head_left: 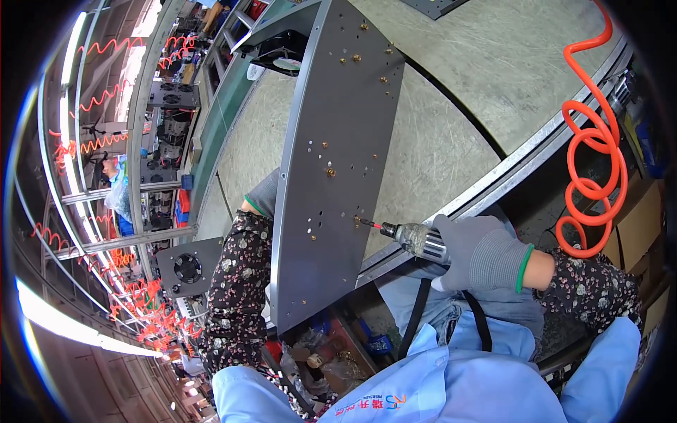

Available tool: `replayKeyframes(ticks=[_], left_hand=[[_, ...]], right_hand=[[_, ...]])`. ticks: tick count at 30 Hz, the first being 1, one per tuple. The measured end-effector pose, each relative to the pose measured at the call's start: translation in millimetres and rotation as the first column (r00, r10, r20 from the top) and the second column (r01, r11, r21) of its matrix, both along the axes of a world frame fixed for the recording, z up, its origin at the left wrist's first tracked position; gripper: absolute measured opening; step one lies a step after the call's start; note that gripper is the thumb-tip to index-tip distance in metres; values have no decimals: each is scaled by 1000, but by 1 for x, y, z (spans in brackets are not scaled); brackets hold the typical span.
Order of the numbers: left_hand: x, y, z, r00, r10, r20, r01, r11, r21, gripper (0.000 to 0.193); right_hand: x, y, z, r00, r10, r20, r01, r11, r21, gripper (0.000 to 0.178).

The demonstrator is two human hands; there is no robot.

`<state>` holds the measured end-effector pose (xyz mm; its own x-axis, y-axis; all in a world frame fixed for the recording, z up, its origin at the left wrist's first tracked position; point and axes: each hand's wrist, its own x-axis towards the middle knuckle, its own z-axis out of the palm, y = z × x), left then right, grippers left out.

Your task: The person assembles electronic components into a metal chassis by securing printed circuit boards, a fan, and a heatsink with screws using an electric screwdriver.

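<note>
Where the worktop [416, 166] lies open right of the standing gray metal panel [338, 120], the left hand [264, 194] is behind its edge, fingers hidden, grip impossible to tell, while the right hand [476, 252] grasps a power screwdriver [421, 240] at its face.

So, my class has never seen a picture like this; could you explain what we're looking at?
There is no robot, just a person working. A wide camera on their head looks down, so straight edges bend near the rim. The gloved right hand holds a power driver, its tip against the grey metal panel. The gloved left hand reaches behind that panel, its fingers hidden. The panel stands up at a pale worktable, where a dark flat part also lies.
</note>
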<state>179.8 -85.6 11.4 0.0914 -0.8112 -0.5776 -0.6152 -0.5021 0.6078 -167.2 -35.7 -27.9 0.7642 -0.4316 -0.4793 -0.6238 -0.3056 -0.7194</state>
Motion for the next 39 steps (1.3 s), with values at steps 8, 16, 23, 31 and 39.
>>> replayKeyframes(ticks=[8, 16, 23, 31, 39], left_hand=[[-3, 0, 2, 998, -51, 47, 51, 999, -3, 36], [-4, 2, 3, 991, -101, 92, 101, 995, 0, 35], [-4, 1, 6, 983, -119, 140, 122, 993, -9, 34], [57, 17, 9, 912, -110, -395, 1, 964, -266, 32], [-31, 62, 84, 872, 99, -479, -289, 895, -340, 30]], right_hand=[[0, 1, 5, 999, 17, -32, -17, 1000, 12, 62], [1, 2, 4, 998, 23, -54, -22, 1000, 19, 65], [-5, 13, -9, 994, -61, 88, 68, 995, -68, 76], [-22, 28, 19, 994, -102, 41, 105, 992, -65, 76], [-11, 32, 50, 931, -243, 272, 263, 964, -40, 73]])
